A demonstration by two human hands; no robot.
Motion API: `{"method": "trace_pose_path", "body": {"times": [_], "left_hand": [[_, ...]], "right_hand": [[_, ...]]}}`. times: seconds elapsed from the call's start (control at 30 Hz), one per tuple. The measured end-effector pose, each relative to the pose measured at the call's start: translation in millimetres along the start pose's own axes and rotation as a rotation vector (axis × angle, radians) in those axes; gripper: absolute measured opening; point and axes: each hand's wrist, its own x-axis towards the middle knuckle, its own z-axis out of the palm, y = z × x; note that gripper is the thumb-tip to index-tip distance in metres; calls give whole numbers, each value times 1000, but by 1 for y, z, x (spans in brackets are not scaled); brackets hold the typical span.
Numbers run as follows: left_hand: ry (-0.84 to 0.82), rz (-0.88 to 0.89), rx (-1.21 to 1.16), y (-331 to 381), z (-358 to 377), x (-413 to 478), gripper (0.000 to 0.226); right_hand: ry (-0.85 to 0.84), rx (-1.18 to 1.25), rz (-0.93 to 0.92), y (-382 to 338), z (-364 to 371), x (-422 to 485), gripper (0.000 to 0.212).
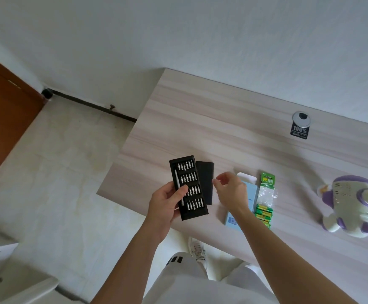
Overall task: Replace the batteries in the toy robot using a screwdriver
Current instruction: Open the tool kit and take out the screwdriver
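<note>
Steadying the open bit tray (188, 187) in a clamped grip, the left hand (167, 201) presents its bits to the right hand (231, 189), whose empty fingers hover apart.

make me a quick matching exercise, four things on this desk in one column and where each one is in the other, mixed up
Things:
1. bit tray
2. black sleeve
3. battery pack
4. toy robot

Places:
A. far right of the desk
B. held in the left hand
C. flat on the desk, just right of the tray
D. beside the light blue box

Pairs: 1-B, 2-C, 3-D, 4-A
</note>
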Motion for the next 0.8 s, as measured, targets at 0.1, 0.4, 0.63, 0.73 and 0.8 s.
{"method": "trace_pose_path", "body": {"times": [0.1, 0.4, 0.63, 0.73, 0.8], "left_hand": [[-42, 39, 25, 2, 23, -8, 19], [-249, 124, 109, -5, 121, -51, 21], [-350, 154, 155, -23, 192, -89, 19], [-380, 168, 189, -32, 211, -101, 19], [-397, 179, 204, -38, 220, -108, 20]], "right_hand": [[-54, 224, -70, -11, -35, -25, 10], [60, 422, -214, 4, -148, -91, 7], [356, 225, -424, 40, -216, -115, 21], [413, 149, -530, 52, -234, -121, 16], [444, 104, -596, 58, -244, -124, 14]]}}
